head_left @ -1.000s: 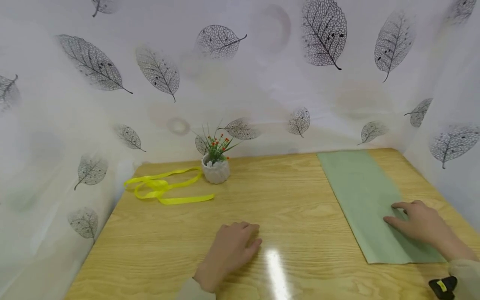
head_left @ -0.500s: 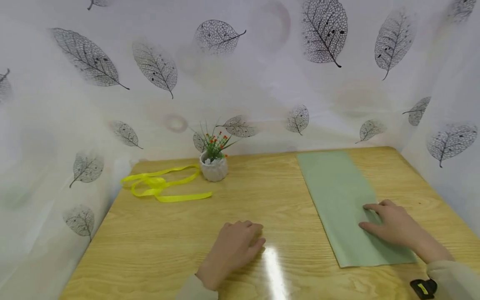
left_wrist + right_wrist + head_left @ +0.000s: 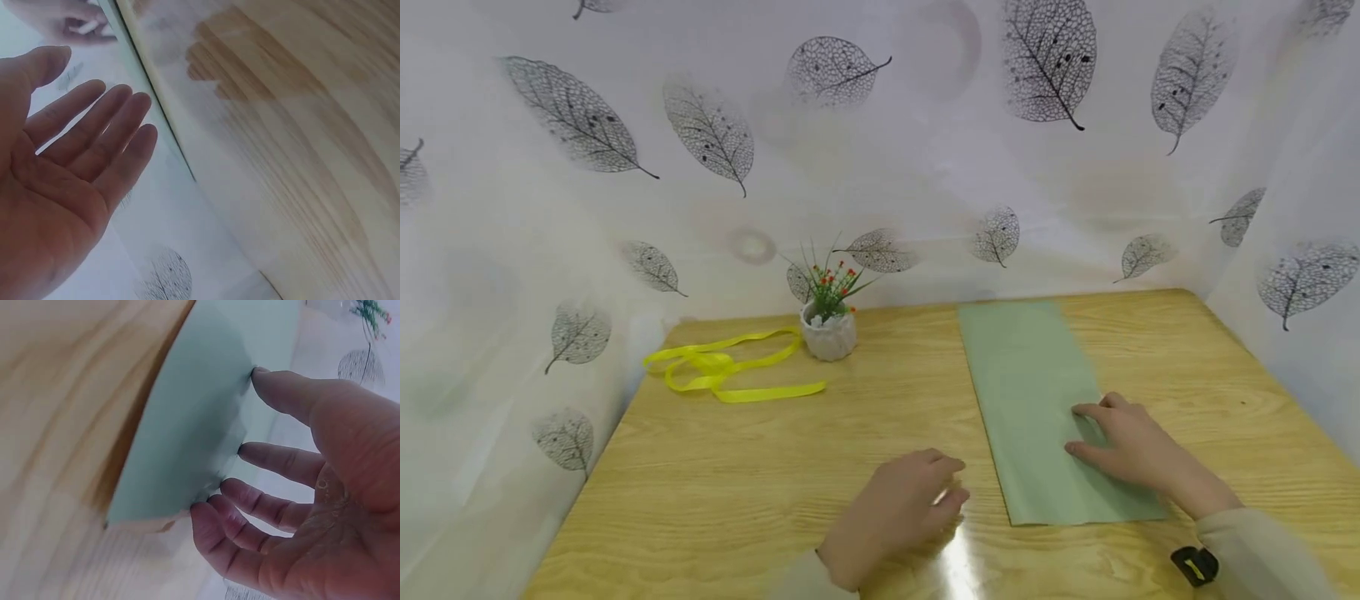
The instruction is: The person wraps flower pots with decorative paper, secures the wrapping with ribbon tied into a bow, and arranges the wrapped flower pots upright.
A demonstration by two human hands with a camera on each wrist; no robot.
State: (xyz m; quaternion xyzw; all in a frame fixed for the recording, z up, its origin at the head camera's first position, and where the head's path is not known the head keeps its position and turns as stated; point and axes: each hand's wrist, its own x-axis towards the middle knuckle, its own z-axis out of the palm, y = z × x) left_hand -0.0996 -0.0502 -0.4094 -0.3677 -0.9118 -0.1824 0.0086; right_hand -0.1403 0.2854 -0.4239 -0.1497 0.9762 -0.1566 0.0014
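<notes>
A long, pale green sheet of paper (image 3: 1018, 400) lies lengthwise on the wooden table (image 3: 760, 483), right of the middle. On its right half, my right hand (image 3: 1142, 450) presses with spread fingertips. Seen from the right wrist, thumb and fingertips of the right hand (image 3: 312, 487) touch the green surface (image 3: 181, 406), and a loose layer shows at its near end. My left hand (image 3: 898, 508) hovers close over the table, left of the sheet's near corner. In the left wrist view the left hand (image 3: 75, 162) has extended fingers and holds nothing.
A yellow ribbon (image 3: 767, 393) lies in loose loops at the back left. Beside it stands a white pot (image 3: 830, 336) with green leaves and small red flowers. A leaf-printed curtain (image 3: 917, 167) rises behind the table and along both sides.
My right hand has slid the green paper leftward across the table, from the right side toward the middle. Over the last half second, my left hand has shifted right toward it.
</notes>
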